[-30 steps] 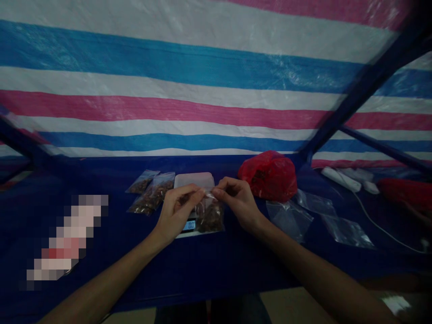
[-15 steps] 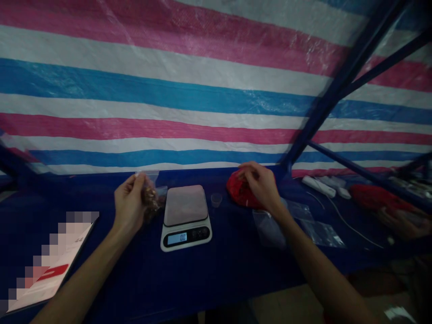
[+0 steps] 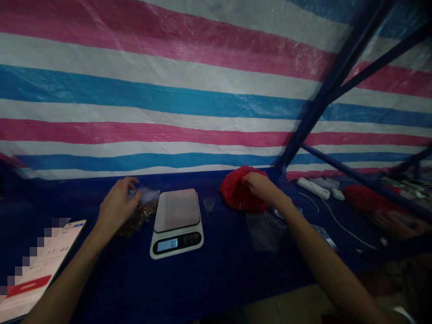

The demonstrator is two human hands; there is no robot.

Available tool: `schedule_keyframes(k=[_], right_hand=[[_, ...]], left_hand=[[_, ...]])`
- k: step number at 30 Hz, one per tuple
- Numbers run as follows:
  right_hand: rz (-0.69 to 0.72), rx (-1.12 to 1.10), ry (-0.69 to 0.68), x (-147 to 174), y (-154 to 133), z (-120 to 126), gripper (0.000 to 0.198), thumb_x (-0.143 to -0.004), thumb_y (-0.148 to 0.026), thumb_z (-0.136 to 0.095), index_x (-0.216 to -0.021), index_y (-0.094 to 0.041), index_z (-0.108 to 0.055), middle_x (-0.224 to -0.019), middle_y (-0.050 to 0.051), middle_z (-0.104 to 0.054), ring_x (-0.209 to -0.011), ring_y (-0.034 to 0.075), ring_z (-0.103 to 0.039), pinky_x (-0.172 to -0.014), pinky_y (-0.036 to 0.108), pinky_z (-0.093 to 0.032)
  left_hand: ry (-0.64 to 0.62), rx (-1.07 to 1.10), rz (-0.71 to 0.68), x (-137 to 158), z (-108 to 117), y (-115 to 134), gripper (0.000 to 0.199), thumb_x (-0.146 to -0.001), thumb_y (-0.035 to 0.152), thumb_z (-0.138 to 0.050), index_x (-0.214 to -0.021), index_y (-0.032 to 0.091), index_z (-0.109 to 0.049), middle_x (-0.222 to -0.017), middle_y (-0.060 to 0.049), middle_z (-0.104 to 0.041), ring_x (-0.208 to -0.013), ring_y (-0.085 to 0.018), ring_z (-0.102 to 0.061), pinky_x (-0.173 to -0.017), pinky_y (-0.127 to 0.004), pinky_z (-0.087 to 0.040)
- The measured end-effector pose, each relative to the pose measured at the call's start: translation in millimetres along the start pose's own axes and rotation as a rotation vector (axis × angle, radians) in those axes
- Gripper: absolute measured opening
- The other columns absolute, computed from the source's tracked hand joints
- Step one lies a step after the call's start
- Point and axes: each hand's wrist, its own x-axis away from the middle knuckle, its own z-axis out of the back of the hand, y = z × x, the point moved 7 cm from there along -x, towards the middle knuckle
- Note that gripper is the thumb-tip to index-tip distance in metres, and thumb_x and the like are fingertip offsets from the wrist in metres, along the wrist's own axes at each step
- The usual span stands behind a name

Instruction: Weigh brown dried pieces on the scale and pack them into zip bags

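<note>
My left hand [image 3: 118,204] is over small clear zip bags [image 3: 141,211] filled with brown bits, left of the scale. Its thumb and fingers are apart, and the bags lie on the table under it. A white kitchen scale [image 3: 177,211] reads 0.0, with nothing on its platform. Right of the scale stands a small clear plastic cup [image 3: 209,204]. My right hand [image 3: 261,185] reaches into the mouth of a red plastic bag [image 3: 232,191]. The bag hides its fingertips, so what they hold, if anything, does not show.
Flat clear zip bags [image 3: 265,231] lie in front of the red bag. A lit phone or tablet [image 3: 40,270] is at left. On the right are a white power strip [image 3: 313,188], a cable, another red bag [image 3: 367,198] and another person's blurred hand [image 3: 394,220]. A blue frame post [image 3: 310,112] rises behind.
My left hand has lowered the zip bag of brown bits to the table and let go. My right hand has gone from above the red bag into its opening. The view has shifted slightly.
</note>
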Motion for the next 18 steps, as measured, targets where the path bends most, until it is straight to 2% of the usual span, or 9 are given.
schedule_keyframes(k=[3, 5, 7, 11, 14, 16, 18], right_hand=[[0.026, -0.073, 0.028, 6, 4, 2, 0.035, -0.08, 0.002, -0.046, -0.092, -0.015, -0.075, -0.099, 0.01, -0.077, -0.094, 0.021, -0.069, -0.087, 0.028, -0.047], [0.077, -0.152, 0.055, 10, 1, 3, 0.034, -0.081, 0.0, -0.048, -0.094, -0.016, -0.075, -0.1, 0.009, -0.077, -0.094, 0.021, -0.069, -0.089, 0.029, -0.047], [0.132, -0.211, 0.082, 13, -4, 3, 0.03, -0.084, -0.003, -0.052, -0.096, -0.016, -0.076, -0.103, 0.009, -0.077, -0.097, 0.021, -0.069, -0.091, 0.031, -0.048], [0.201, -0.206, 0.077, 11, -21, -5, 0.018, -0.093, -0.022, -0.063, -0.104, -0.018, -0.076, -0.107, 0.01, -0.076, -0.102, 0.025, -0.068, -0.093, 0.036, -0.049], [0.188, -0.126, 0.067, 7, -29, -17, 0.023, -0.092, -0.031, -0.069, -0.109, -0.017, -0.075, -0.113, 0.012, -0.074, -0.11, 0.029, -0.065, -0.094, 0.038, -0.048], [0.156, -0.112, 0.059, 6, -30, -24, 0.021, -0.092, -0.029, -0.069, -0.107, -0.016, -0.075, -0.111, 0.012, -0.074, -0.105, 0.027, -0.067, -0.092, 0.036, -0.048], [0.12, -0.129, 0.063, 5, -29, -27, 0.016, -0.093, -0.023, -0.067, -0.104, -0.015, -0.075, -0.109, 0.012, -0.074, -0.099, 0.024, -0.068, -0.088, 0.033, -0.049]], left_hand=[[0.18, 0.006, -0.078, 3, 13, 10, 0.035, -0.087, 0.034, -0.051, -0.117, 0.018, -0.062, -0.122, -0.016, -0.059, -0.121, -0.037, -0.056, -0.101, -0.05, -0.049], [0.282, 0.095, -0.112, 8, 24, 25, 0.031, -0.09, 0.032, -0.049, -0.114, 0.019, -0.063, -0.121, -0.014, -0.058, -0.122, -0.034, -0.055, -0.103, -0.049, -0.049], [0.302, 0.194, -0.191, 13, 28, 55, 0.023, -0.091, 0.028, -0.047, -0.106, 0.019, -0.063, -0.114, -0.011, -0.06, -0.114, -0.029, -0.059, -0.099, -0.045, -0.051], [0.019, 0.284, -0.464, 22, 4, 151, 0.02, -0.096, 0.031, -0.049, -0.111, 0.021, -0.058, -0.109, -0.007, -0.065, -0.104, -0.024, -0.064, -0.095, -0.04, -0.052], [-0.161, 0.2, -0.648, 29, -25, 223, 0.023, -0.095, 0.033, -0.054, -0.114, 0.021, -0.057, -0.115, -0.009, -0.065, -0.108, -0.026, -0.064, -0.095, -0.04, -0.052], [-0.218, 0.144, -0.697, 27, -45, 258, 0.027, -0.093, 0.035, -0.057, -0.114, 0.019, -0.057, -0.117, -0.011, -0.065, -0.112, -0.028, -0.063, -0.096, -0.041, -0.05], [-0.28, 0.121, -0.664, 20, -66, 280, 0.032, -0.089, 0.039, -0.062, -0.113, 0.018, -0.057, -0.115, -0.012, -0.066, -0.11, -0.03, -0.063, -0.093, -0.04, -0.05]])
